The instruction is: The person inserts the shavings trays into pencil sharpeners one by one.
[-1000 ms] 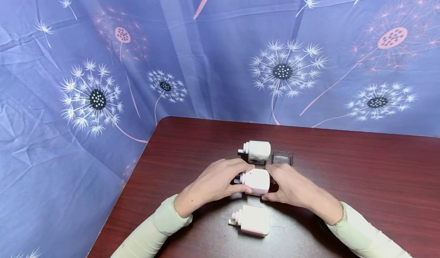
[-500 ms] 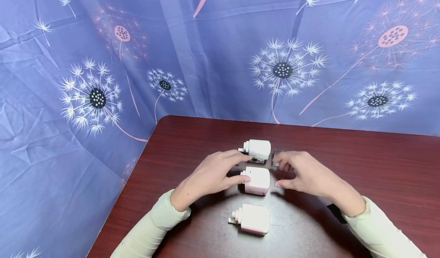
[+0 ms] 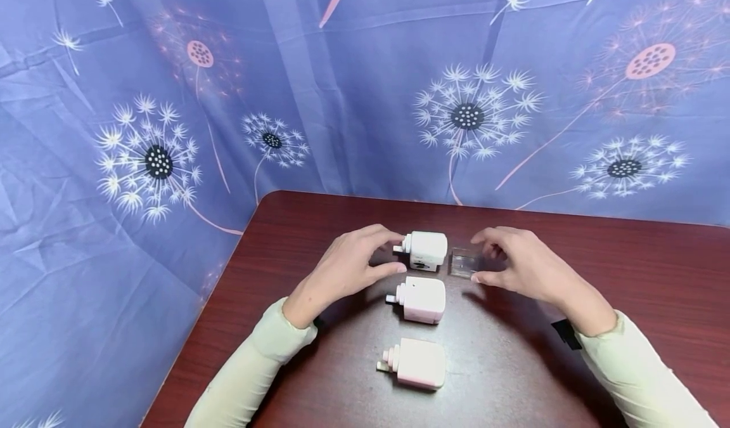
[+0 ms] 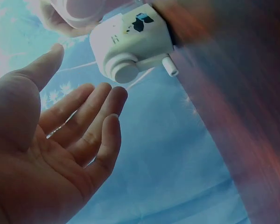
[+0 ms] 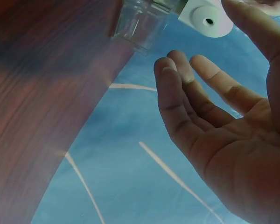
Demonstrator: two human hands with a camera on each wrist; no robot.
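Note:
A white crank pencil sharpener stands farthest back, its crank pointing left. In the left wrist view the sharpener shows a dark printed picture, a round knob and a crank handle. My left hand is at its crank end, fingers spread and palm bare. Just right of it lies a clear plastic box. My right hand hovers at the box's right side, thumb tip close to its corner, holding nothing. The right wrist view shows the box beside the sharpener's white end, which has a round hole.
Two more crank sharpeners, one pinkish-white in the middle and one nearer, line up toward the front of the dark red wooden table. A blue dandelion-print cloth hangs behind and along the left.
Both hands have left the middle sharpener and moved farther back. The left now flanks the far sharpener; the right has shifted out to the clear box's right side. The sharpeners stay in place.

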